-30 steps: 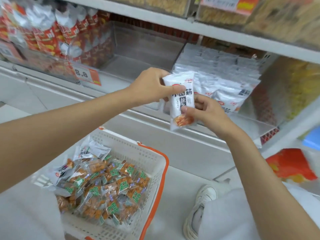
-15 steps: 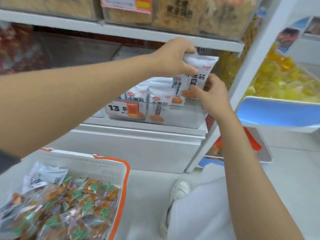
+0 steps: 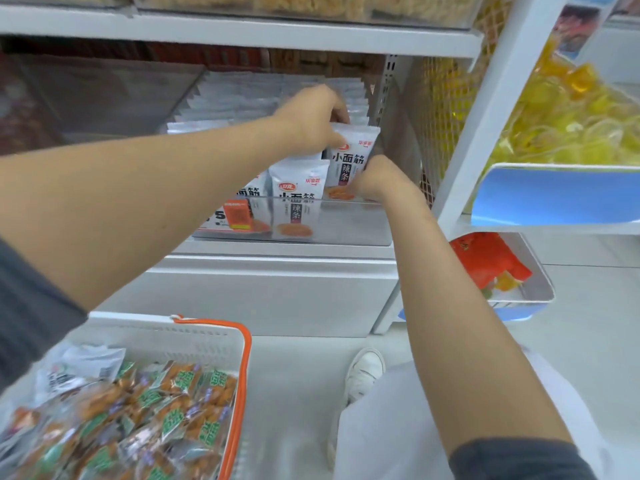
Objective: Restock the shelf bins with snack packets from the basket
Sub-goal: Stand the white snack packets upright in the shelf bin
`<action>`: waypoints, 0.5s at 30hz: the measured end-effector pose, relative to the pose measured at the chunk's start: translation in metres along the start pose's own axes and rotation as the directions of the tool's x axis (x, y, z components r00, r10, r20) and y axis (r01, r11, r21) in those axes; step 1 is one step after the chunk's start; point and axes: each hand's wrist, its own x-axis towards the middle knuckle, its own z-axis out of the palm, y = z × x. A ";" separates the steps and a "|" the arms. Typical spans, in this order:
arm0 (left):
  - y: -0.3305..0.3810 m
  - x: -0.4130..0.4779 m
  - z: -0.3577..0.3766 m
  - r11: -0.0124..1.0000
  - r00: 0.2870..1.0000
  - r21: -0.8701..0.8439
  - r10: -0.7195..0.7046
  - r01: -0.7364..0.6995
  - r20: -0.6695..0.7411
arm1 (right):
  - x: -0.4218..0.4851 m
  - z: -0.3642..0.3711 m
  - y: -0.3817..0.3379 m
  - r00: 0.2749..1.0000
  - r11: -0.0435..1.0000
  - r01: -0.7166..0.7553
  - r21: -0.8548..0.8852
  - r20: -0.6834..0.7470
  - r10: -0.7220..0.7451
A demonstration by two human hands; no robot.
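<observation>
Head view, read left to right. Lower left: the white basket (image 3: 244, 355) with an orange rim, which I see heaped with orange-and-green snack packets (image 3: 162, 407). Centre: the clear shelf bin (image 3: 349, 221), with an orange price tag (image 3: 237, 214) on its front wall and rows of white packets (image 3: 299, 183) standing upright behind that wall. Above the rows, the left hand (image 3: 311, 114) reaches in, its fingers curled and its thumb and fingers pinching the top edge of one white snack packet (image 3: 351, 157). This packet stands upright at the bin's right end, just beside the front-row packet on its left (its foot meets the rim of the front wall, and I cannot tell whether it rests on anything). The right hand (image 3: 379, 178), fingers curled inward, pinches the packet's lower right corner. Below: a white shoe (image 3: 365, 372). Far right: a tray of red packets (image 3: 485, 263), with yellow packets (image 3: 571, 123) on the shelf above.
</observation>
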 end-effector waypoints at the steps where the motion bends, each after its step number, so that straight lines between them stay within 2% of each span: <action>1: -0.002 0.000 0.000 1.000 1.000 -0.004 -0.003 0.003 -0.021 | 0.001 0.001 0.000 1.000 0.999 -0.008 -0.032 0.026 0.009; 3: -0.004 -0.001 0.001 1.000 0.998 -0.005 -0.025 0.025 -0.063 | 0.003 0.002 -0.002 0.999 0.998 -0.017 -0.060 0.030 0.019; 6: -0.008 -0.005 0.003 0.998 0.993 -0.028 -0.066 0.063 -0.100 | 0.009 0.005 0.000 0.999 0.999 -0.001 -0.054 -0.050 -0.001; 10: -0.009 -0.011 0.003 0.994 0.987 -0.094 -0.072 0.059 -0.146 | 0.009 0.007 0.001 0.996 0.998 -0.031 -0.052 -0.084 0.026; 15: -0.010 -0.012 0.004 0.994 0.992 -0.084 -0.075 0.067 -0.101 | 0.007 0.008 -0.001 0.996 0.997 -0.041 -0.063 -0.086 0.036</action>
